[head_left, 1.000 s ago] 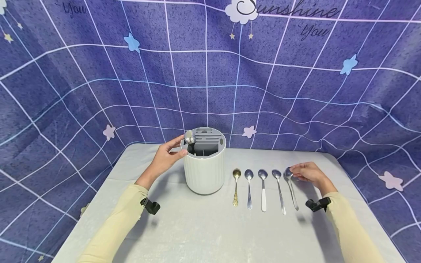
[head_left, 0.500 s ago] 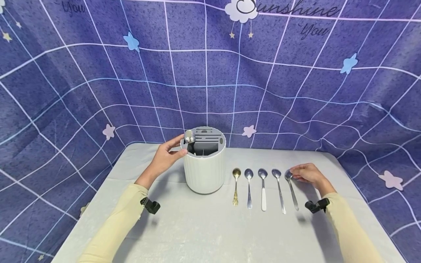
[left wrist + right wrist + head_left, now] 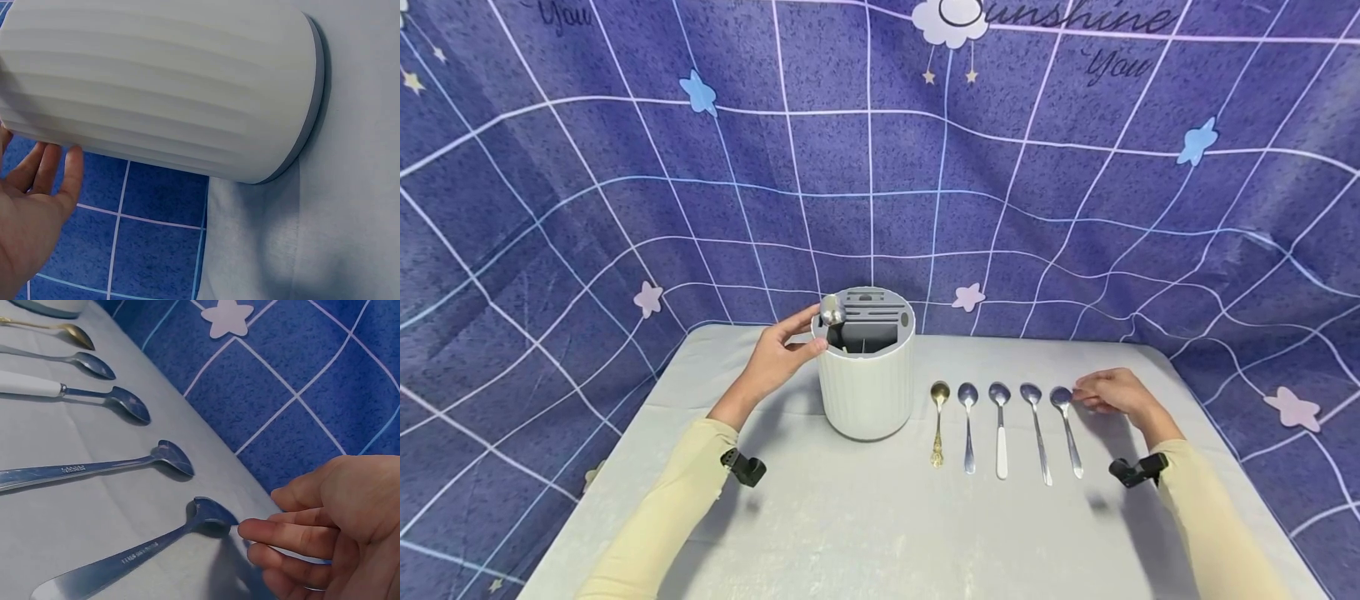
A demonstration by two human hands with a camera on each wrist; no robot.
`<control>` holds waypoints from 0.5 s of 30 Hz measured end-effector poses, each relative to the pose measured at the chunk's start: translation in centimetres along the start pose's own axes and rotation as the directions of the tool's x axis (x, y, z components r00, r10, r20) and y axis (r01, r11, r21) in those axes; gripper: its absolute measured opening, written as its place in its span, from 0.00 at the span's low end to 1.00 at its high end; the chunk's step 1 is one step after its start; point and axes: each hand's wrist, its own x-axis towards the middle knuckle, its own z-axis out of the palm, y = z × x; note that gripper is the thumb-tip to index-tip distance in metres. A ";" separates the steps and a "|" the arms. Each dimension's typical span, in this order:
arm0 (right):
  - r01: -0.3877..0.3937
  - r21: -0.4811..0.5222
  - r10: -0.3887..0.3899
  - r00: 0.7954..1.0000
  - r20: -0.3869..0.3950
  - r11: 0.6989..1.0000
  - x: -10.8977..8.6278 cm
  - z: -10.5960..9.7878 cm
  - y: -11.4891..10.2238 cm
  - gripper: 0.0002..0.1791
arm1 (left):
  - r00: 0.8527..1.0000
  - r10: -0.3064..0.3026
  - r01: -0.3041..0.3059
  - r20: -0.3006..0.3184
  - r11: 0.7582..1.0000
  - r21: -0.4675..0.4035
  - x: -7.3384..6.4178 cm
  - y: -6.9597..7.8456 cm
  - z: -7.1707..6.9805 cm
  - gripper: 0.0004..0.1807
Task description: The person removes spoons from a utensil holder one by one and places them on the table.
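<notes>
A white ribbed utensil holder (image 3: 867, 396) with a grey slotted top stands upright on the table. My left hand (image 3: 781, 354) holds its left side near the rim, thumb in front and fingers behind; the left wrist view shows fingertips against the ribbed wall. A rounded, shiny metal end (image 3: 832, 309) sticks up from the holder's left compartment. Right of the holder, several spoons lie in a row, bowls away from me. My right hand (image 3: 1116, 392) is beside the bowl of the rightmost spoon (image 3: 1067, 429), its fingertips right at the bowl's edge in the right wrist view, gripping nothing.
The other spoons include one with a gold patterned handle (image 3: 937, 425), one with a white handle (image 3: 1002, 446) and plain silver ones, such as the spoon (image 3: 1037, 433) fourth from the left. A purple grid-patterned cloth (image 3: 880, 150) hangs behind the pale table (image 3: 880, 533).
The rightmost spoon has settled flat at the row's end. My right hand has let go of its bowl and moved slightly right. The left hand stays on the holder.
</notes>
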 end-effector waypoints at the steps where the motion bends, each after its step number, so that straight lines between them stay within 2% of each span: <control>1: -0.004 -0.006 0.004 1.000 -0.002 1.000 -0.1 -0.1 -0.1 0.26 | 1.000 0.000 0.000 0.001 1.000 -0.001 0.0 0.0 0.0 0.33; 6: 0.004 -0.004 -0.004 1.000 0.008 1.000 -0.3 -0.4 -0.6 0.27 | 1.000 -0.002 0.002 0.003 1.000 -0.002 0.0 0.1 0.0 0.33; 15: 0.123 0.050 -0.124 0.992 0.017 0.991 -0.9 0.4 -3.4 0.27 | 1.000 -0.002 0.002 0.006 1.000 -0.005 0.0 0.0 -0.1 0.32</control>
